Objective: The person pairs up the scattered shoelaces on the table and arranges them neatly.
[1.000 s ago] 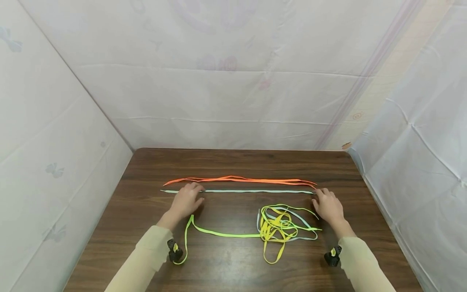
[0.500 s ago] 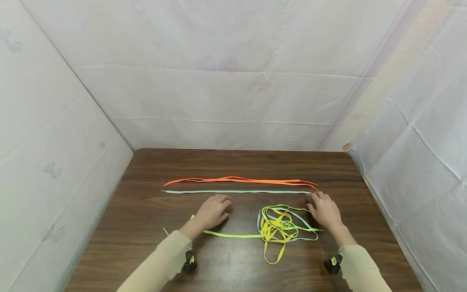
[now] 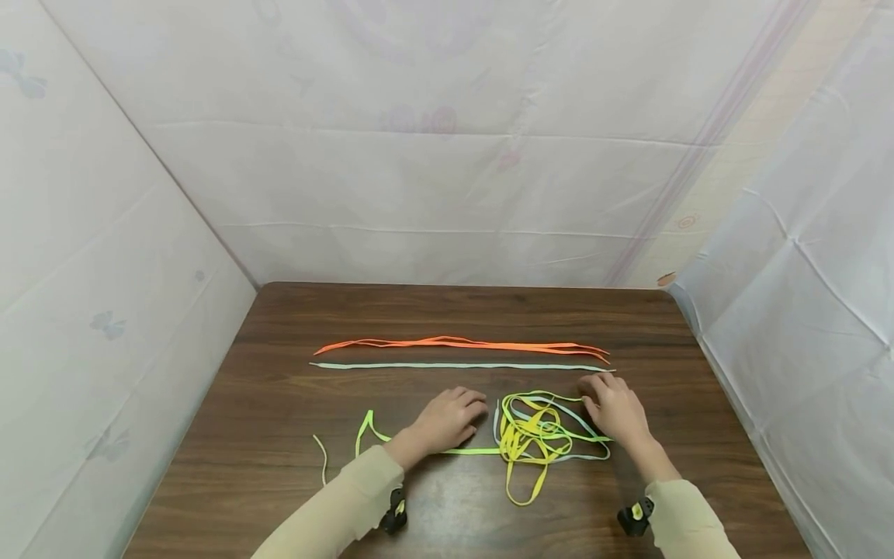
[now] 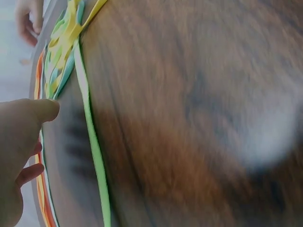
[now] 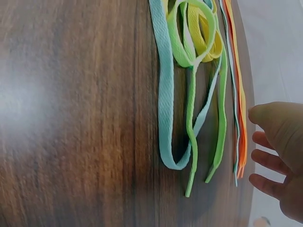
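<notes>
1. Tangle (image 3: 515,444) lies near, right of centre, between both hands.
2. Left hand (image 3: 447,420), fingers loosely bent, holds nothing, by the green tail (image 3: 478,451) at left.
3. Right hand (image 3: 618,408), fingers apart, holds nothing, just right.
4. Likely best: pin the tangle lightly, ease one free end (image 5: 191,182) out slowly.
5. Far: blue lace (image 3: 454,366), orange laces (image 3: 517,347) beyond.

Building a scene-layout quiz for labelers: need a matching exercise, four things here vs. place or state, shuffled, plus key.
Things:
1. orange laces
2. straight pale-blue lace
3. yellow strands
4. left hand

Place or state:
A. holding nothing, left of the yellow strands in the head view
B. nearest the far edge of the table
C. looped in a tangle
D. alongside the orange laces, on their near side

Pairs: 1-B, 2-D, 3-C, 4-A
</notes>
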A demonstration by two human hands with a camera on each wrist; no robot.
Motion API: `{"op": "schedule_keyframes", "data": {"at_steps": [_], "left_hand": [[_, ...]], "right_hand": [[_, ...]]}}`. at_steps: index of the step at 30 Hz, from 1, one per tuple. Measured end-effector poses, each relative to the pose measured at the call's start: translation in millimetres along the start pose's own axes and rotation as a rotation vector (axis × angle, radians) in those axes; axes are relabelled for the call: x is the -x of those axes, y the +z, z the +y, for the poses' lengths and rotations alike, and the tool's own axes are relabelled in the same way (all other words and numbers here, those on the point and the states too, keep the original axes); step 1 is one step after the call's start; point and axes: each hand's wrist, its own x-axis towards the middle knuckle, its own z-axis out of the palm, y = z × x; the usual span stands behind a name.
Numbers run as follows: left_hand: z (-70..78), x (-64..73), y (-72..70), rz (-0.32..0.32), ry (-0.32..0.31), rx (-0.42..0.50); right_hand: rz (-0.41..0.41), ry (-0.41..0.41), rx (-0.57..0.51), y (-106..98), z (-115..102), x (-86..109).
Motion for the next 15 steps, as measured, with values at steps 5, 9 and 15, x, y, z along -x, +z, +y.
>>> {"op": "schedule_keyframes", "data": {"at_steps": [5, 9, 15], "left_hand": [[9.3, -7.3, 6.7, -0.001, 0.042, -0.01], [14.9, -11.4, 11.0, 0.002, 0.073, -0.041], [21.1, -16.1, 14.2, 0.028, 0.123, -0.151]], "right_hand": [[0.003, -0.019, -0.004, 2.3, -4.8, 1.1], [0.012, -0.029, -0.006, 3.8, -7.8, 1.8], [0.035, -0.059, -0.03, 4.5, -16.8, 1.2]]}}
